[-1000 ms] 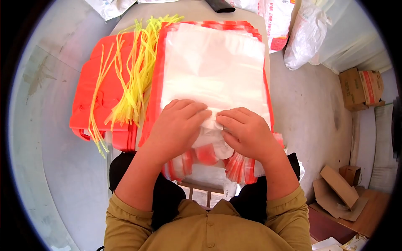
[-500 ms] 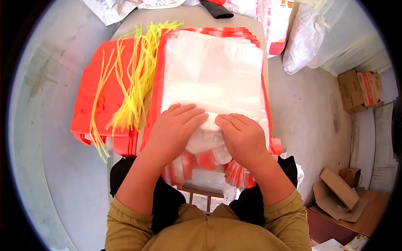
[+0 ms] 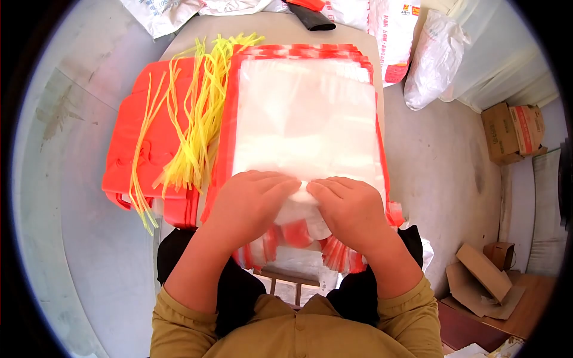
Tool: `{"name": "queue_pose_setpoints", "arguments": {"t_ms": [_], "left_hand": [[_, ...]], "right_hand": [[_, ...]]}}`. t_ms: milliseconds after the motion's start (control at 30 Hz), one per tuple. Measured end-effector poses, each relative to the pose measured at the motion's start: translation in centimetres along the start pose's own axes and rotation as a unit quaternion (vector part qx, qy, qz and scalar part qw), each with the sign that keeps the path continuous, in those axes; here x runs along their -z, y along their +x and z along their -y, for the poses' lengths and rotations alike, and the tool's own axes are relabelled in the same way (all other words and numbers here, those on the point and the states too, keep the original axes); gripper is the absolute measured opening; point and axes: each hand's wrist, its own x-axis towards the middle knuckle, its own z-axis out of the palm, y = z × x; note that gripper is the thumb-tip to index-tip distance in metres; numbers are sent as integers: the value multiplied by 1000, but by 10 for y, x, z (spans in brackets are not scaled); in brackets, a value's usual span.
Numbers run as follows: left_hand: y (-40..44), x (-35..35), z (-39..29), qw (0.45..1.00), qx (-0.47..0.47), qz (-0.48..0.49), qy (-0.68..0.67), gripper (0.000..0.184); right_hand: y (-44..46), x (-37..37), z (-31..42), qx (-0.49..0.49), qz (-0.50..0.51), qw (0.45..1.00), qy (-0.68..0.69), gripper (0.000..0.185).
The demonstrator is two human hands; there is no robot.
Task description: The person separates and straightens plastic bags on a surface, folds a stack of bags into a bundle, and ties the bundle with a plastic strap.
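A thick stack of red-edged plastic bags (image 3: 301, 52) lies in front of me, with a whitish, see-through plastic bag (image 3: 304, 119) on top. My left hand (image 3: 253, 201) and my right hand (image 3: 352, 209) sit side by side on the near part of this bag. Their fingers curl over it, and the thumbs and forefingers pinch a bunched white fold (image 3: 303, 192) between them. Below the hands, the red-and-white pleated ends of the stack (image 3: 343, 255) hang toward my lap. What the other fingers touch is hidden beneath them.
Left of the stack are folded red bags (image 3: 134, 128) with yellow plastic strips (image 3: 200, 119) lying over them. White sacks (image 3: 439, 56) stand at the back right. Cardboard boxes (image 3: 507, 131) are on the right, and an opened carton (image 3: 480, 277) is at the lower right.
Both hands have slid toward my body along the top bag, still close together. The bunched fold has come nearer with them and shows less between the hands.
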Motion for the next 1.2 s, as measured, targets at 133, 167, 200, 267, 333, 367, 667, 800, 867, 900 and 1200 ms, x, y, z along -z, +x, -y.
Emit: {"name": "queue_pose_setpoints", "arguments": {"t_ms": [133,167,200,267,333,367,667,800,867,900,1200], "left_hand": [[-2,11,6,999,26,19,-22,41],[-5,13,8,998,35,30,-30,43],[-7,15,11,997,45,42,-38,46],[-8,17,17,997,24,46,-51,46],[-11,16,20,995,13,47,-83,43],[-12,14,22,993,13,47,-108,40],[-19,22,24,968,82,57,-229,27],[-18,27,18,877,301,98,-363,20],[-19,23,26,865,342,75,-360,20],[-19,22,29,858,363,64,-358,21],[-14,19,43,825,415,17,-383,24]], "right_hand": [[-1,12,0,-23,29,999,8,24],[-1,17,1,-28,35,999,10,23],[-1,23,2,-34,41,998,12,23],[1,35,3,-49,77,996,23,28],[2,45,3,-61,107,992,35,30],[1,49,2,-65,118,990,40,29],[14,66,-19,-82,176,971,141,17],[51,66,-48,-109,285,936,175,15],[70,55,-69,-147,326,908,220,21],[79,46,-83,-148,345,898,230,21],[104,6,-114,-226,372,858,274,29]]}}
